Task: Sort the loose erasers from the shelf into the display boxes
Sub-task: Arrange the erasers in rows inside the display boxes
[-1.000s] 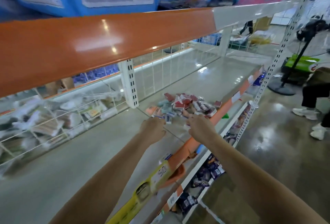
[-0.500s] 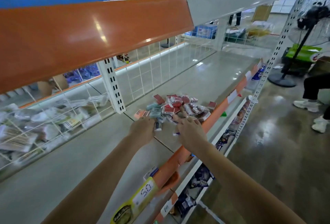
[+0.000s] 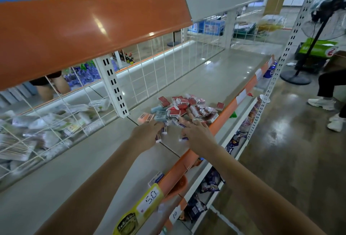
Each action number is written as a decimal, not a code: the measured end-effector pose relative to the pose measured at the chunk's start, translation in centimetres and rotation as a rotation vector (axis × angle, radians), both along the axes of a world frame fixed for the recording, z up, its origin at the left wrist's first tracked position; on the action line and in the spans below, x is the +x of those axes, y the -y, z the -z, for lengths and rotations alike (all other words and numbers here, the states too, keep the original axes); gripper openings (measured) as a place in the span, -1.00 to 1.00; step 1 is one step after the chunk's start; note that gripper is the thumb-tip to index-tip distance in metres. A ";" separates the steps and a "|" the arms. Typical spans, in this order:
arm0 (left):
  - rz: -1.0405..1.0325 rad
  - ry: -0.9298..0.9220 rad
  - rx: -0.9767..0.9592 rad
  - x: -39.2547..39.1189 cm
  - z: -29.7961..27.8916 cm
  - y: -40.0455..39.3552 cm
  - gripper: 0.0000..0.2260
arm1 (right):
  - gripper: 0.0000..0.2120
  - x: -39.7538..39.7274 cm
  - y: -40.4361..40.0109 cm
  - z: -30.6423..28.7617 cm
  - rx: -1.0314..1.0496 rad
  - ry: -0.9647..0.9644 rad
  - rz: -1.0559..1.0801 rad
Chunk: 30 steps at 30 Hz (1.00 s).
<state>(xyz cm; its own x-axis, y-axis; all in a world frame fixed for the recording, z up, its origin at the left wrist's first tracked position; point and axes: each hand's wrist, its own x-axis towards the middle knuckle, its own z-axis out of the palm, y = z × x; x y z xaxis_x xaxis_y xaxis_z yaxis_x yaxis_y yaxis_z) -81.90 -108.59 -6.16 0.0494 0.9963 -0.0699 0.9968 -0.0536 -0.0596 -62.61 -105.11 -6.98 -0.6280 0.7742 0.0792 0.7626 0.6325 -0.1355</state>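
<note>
The loose erasers (image 3: 184,107), small wrapped blocks in red-and-white, pale blue and peach sleeves, lie in a scattered heap on the grey metal shelf (image 3: 221,77), toward its front, beside the white slotted upright (image 3: 114,86) and close behind the orange price rail (image 3: 230,107) that edges the shelf. Both bare arms reach in from below so the hands meet at the near edge of the heap, which reads as a gathering move: working from the near side lets the pieces be raked together instead of picked 1 at a time. The left hand (image 3: 148,134) has its fingers curled over a few small white-and-purple wrapped erasers (image 3: 162,131) at the heap's near corner, apparently bunching them against the palm. The right hand (image 3: 198,133) lies flatter, fingers stretched forward onto the pile with fingertips among the red packs, and 1 small eraser (image 3: 183,138) sits just beside its thumb side; it seems to be pressing or sweeping, not gripping. No display box is visible on this shelf, so the sorting itself looks barely begun. A white wire grid (image 3: 168,66) backs the shelf, and a yellow price tag marked 50 (image 3: 148,200) hangs on the rail nearer the camera. The heap's closeness to the edge means a careless sweep could push pieces over.
</note>
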 end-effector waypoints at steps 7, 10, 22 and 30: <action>0.044 -0.025 0.111 0.3 -0.1 1.3 -0.66 | -0.70 0.2 0.9 -0.2 -0.032 -0.156 -0.037; 0.070 -0.005 0.154 0.6 -0.1 2.1 -0.65 | -0.72 0.4 1.2 -0.1 -0.041 -0.190 -0.053; -0.069 0.264 0.107 0.4 0.4 4.4 -0.77 | -0.76 0.6 1.9 0.5 -0.067 -0.288 -0.086; -0.251 0.506 0.336 -2.5 -3.3 14.4 -0.84 | -0.78 -3.6 6.8 -3.3 -0.189 -0.562 -0.319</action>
<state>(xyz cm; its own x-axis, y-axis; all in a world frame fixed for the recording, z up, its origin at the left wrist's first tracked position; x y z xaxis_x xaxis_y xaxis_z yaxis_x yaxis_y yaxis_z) -84.43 -123.02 -2.84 -0.2422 0.9454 0.2180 0.8861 0.1240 0.4466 -66.16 -111.89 -3.66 -0.7310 0.5904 0.3421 0.3235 0.7413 -0.5881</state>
